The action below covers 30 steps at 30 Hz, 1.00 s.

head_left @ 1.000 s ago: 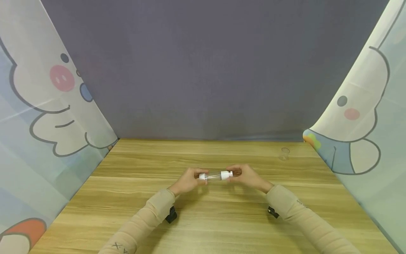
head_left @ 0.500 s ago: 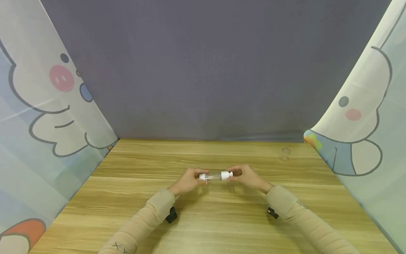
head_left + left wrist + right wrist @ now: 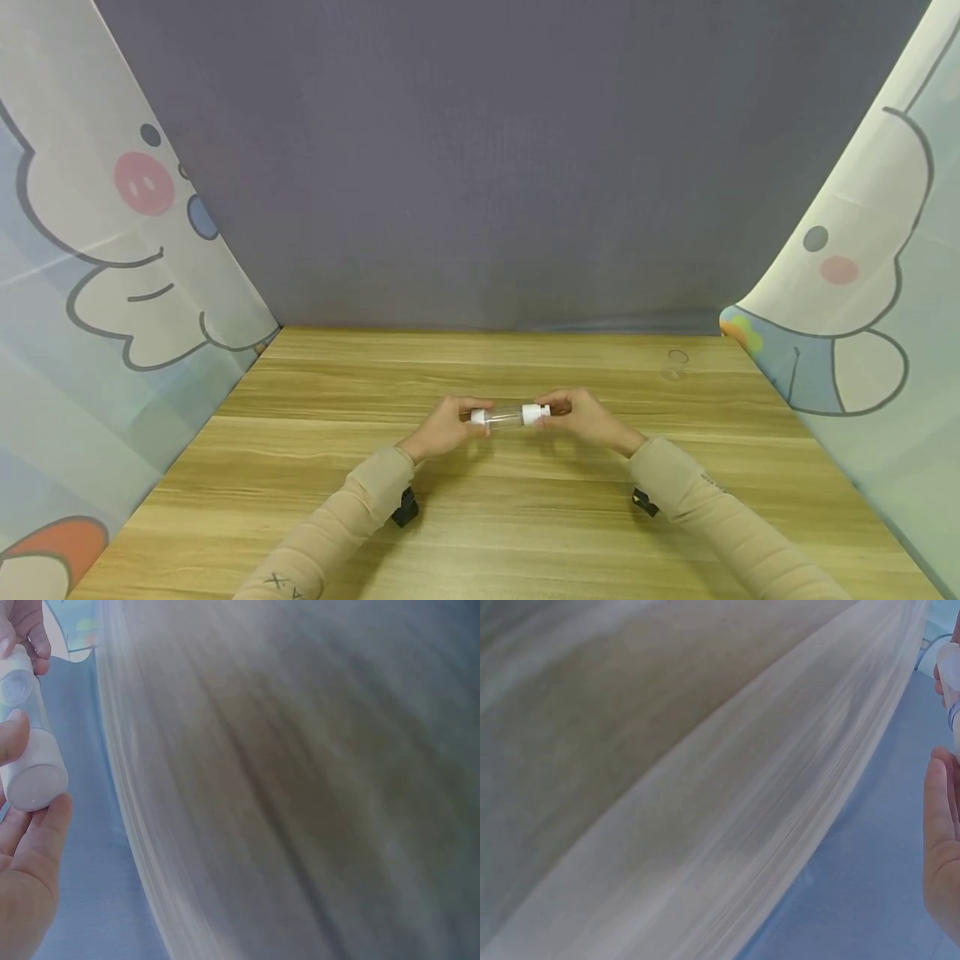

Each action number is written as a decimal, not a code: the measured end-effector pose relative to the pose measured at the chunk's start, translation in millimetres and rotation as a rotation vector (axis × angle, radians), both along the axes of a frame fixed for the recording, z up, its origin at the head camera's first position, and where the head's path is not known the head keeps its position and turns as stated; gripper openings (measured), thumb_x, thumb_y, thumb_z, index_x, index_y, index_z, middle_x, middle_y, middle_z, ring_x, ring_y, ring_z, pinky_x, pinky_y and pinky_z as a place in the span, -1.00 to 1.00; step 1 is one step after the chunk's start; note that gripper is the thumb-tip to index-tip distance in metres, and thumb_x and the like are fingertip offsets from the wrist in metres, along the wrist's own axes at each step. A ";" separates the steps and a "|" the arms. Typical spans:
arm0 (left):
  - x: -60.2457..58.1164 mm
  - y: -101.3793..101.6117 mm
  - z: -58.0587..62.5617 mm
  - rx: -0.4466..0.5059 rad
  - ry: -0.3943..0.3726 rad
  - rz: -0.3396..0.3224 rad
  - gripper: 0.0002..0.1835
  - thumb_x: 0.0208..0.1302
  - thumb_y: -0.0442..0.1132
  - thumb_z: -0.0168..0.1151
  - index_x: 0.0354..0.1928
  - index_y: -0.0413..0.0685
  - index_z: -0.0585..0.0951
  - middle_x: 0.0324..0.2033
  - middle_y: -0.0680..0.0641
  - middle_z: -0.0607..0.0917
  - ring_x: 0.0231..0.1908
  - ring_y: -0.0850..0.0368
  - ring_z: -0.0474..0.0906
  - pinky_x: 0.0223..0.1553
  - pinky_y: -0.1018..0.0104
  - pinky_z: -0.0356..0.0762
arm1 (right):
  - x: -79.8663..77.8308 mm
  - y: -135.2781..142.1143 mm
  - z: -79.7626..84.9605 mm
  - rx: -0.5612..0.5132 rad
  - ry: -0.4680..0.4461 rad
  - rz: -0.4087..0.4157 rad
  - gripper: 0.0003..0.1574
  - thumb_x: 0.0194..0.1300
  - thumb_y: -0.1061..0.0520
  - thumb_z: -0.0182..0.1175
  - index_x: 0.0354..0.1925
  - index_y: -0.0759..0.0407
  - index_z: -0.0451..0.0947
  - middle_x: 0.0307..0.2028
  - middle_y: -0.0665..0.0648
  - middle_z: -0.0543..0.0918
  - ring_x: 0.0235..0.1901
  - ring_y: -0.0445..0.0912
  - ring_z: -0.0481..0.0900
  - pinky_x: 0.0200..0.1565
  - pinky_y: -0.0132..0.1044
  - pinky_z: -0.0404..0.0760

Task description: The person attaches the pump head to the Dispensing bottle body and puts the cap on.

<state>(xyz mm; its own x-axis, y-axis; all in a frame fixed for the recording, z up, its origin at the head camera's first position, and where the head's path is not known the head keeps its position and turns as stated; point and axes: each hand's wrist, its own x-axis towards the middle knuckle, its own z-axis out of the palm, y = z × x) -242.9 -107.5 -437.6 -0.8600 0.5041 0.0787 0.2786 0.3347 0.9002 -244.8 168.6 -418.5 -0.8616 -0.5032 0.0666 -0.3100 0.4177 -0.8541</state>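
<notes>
A small clear bottle point(image 3: 504, 417) with a white base and a white top lies sideways between both hands, held above the table. My left hand point(image 3: 444, 428) pinches its white base point(image 3: 36, 776) between thumb and fingers. At the other end, my right hand point(image 3: 588, 418) grips the white top point(image 3: 532, 414) the same way. The right wrist view catches only part of the right hand point(image 3: 941, 847) and the bottle at its right edge. Far off to the right, a clear cap or cup point(image 3: 674, 367) stands on the table, apart from both hands.
The wood-grain table point(image 3: 337, 375) ends at a dark grey curtain point(image 3: 480, 167). Cartoon-printed cloths hang at the left point(image 3: 112, 275) and right point(image 3: 847, 350). Black wrist mounts point(image 3: 406, 507) show under the sleeves.
Both hands and the bottle stay where they were, with no visible change in grip. The head view shifts very slightly.
</notes>
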 end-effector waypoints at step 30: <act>-0.4 -0.5 1.1 0.003 -0.001 0.001 -0.54 0.30 -0.41 0.30 0.23 -0.40 0.54 0.20 -0.37 0.54 0.19 -0.36 0.48 0.17 -0.06 0.54 | -1.7 -0.2 -0.7 0.037 0.023 0.000 -0.48 0.38 0.13 0.30 0.12 0.53 0.54 -0.02 0.42 0.66 -0.03 0.24 0.65 -0.03 0.02 0.70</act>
